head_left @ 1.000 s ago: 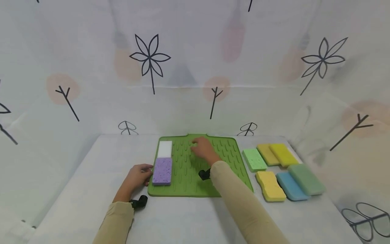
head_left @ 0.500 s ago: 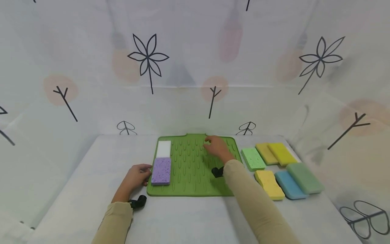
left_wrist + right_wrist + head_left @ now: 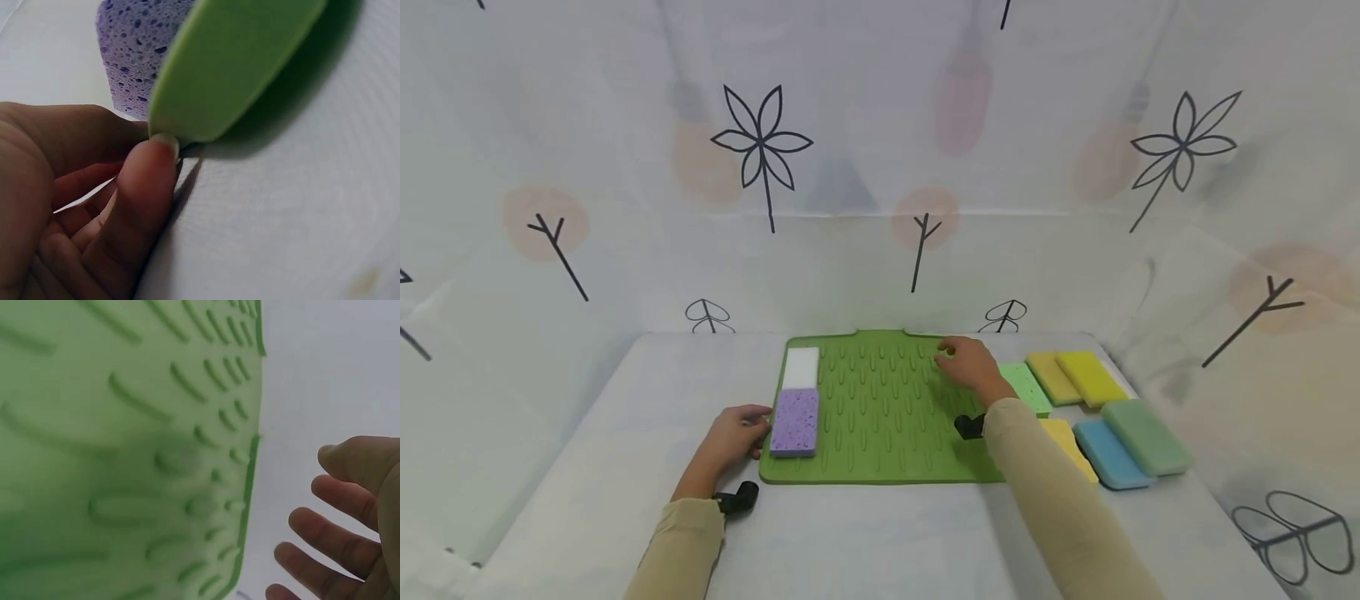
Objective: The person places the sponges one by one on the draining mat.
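The green ribbed mat [image 3: 880, 417] lies on the white table. On its left side rest a white sponge [image 3: 801, 368] and, nearer me, a purple sponge [image 3: 794, 423] with pores. My left hand [image 3: 732, 437] is at the mat's left edge; in the left wrist view its thumb [image 3: 147, 178] and forefinger pinch the mat's rim beside the purple sponge. Over the far right part of the mat hovers my right hand [image 3: 967, 364], holding nothing. Its fingers [image 3: 331, 534] are spread and loosely bent in the right wrist view, apart from the mat.
Right of the mat lie several sponges: light green [image 3: 1026, 387], tan-yellow [image 3: 1051, 377], bright yellow [image 3: 1090, 379], blue [image 3: 1111, 454] and dull green [image 3: 1146, 437]. A wavy yellow sponge [image 3: 1066, 442] is partly hidden by my right sleeve. Patterned cloth [image 3: 842, 250] surrounds the table.
My right hand has moved right across the mat, from its middle to the far right part. The left hand stays at the mat's left edge, and the sponges have not moved.
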The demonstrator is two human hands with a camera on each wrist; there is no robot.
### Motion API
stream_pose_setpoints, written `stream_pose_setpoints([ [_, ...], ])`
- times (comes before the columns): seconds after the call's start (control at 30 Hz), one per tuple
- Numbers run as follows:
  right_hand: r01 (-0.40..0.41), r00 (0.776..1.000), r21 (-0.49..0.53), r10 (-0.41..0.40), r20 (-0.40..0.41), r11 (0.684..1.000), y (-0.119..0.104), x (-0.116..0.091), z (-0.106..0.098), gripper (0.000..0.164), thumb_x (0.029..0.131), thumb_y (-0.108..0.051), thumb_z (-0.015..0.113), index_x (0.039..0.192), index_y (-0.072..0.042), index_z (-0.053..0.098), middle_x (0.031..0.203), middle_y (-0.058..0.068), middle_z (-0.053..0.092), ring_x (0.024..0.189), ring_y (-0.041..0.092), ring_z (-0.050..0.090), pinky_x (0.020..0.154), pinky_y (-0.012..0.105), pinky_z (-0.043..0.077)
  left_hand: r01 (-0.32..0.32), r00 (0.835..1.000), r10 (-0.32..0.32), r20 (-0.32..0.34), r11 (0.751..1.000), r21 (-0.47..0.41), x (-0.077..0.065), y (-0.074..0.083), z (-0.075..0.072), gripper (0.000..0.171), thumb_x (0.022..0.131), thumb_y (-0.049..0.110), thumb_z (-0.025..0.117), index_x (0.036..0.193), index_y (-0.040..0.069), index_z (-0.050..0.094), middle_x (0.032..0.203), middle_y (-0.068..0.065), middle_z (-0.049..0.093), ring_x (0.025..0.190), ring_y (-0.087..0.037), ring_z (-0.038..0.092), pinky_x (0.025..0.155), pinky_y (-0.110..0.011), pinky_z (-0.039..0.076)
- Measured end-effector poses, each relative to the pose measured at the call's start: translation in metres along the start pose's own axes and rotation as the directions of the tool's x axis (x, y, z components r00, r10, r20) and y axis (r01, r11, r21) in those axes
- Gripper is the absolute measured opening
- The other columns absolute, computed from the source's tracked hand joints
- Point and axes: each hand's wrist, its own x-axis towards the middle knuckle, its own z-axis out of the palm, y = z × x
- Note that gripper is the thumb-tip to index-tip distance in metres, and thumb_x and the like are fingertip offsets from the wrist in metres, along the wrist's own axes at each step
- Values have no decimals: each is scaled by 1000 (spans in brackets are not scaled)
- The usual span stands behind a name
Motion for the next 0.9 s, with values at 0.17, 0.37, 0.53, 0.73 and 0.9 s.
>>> stream_pose_setpoints([
  [0.17, -33, 999, 12, 33, 5, 999, 16, -7, -6, 44, 99, -31, 51, 135, -7, 54, 135, 21, 55, 120, 40, 54, 95, 55, 47, 3, 1000, -3, -1, 1000, 4, 0, 0, 1, 42, 92, 13, 57, 133, 2, 56, 92, -10, 66, 65, -15, 62, 60, -29, 54],
  [0.37, -43, 999, 5, 43, -10, 999, 36, -12, -15, 44, 99, -29, 50, 136, -5, 53, 134, 24, 55, 120, 42, 54, 95, 56, 47, 22, 1000, -22, -7, 1000, 1, -2, 0, 2, 42, 92, 13, 57, 133, 4, 56, 93, -11, 66, 67, -15, 62, 61, -29, 55],
  [0.53, -44, 999, -14, 44, -22, 999, 47, -16, -27, 43, 99, -28, 50, 134, -3, 54, 132, 26, 55, 119, 44, 53, 95, 57, 46, 20, 1000, -20, -4, 1000, 0, -2, 0, 1, 43, 92, 14, 57, 134, 3, 55, 99, -11, 66, 70, -16, 62, 61, -29, 55],
  [0.73, -52, 998, -32, 51, -40, 998, 66, -22, -38, 44, 99, -28, 49, 133, 0, 54, 133, 29, 53, 118, 45, 53, 94, 57, 46, 6, 1000, -6, -1, 1000, -3, -1, 0, 1, 43, 92, 14, 57, 133, 3, 55, 99, -11, 65, 69, -16, 62, 61, -30, 56],
  [0.9, -73, 997, -41, 72, -39, 996, 85, -23, -46, 46, 99, -28, 48, 133, 2, 53, 134, 31, 51, 119, 48, 50, 95, 58, 45, 10, 1000, -10, -2, 1000, -2, -1, 2, 2, 42, 92, 15, 57, 133, 3, 56, 99, -12, 65, 69, -16, 62, 61, -29, 56],
])
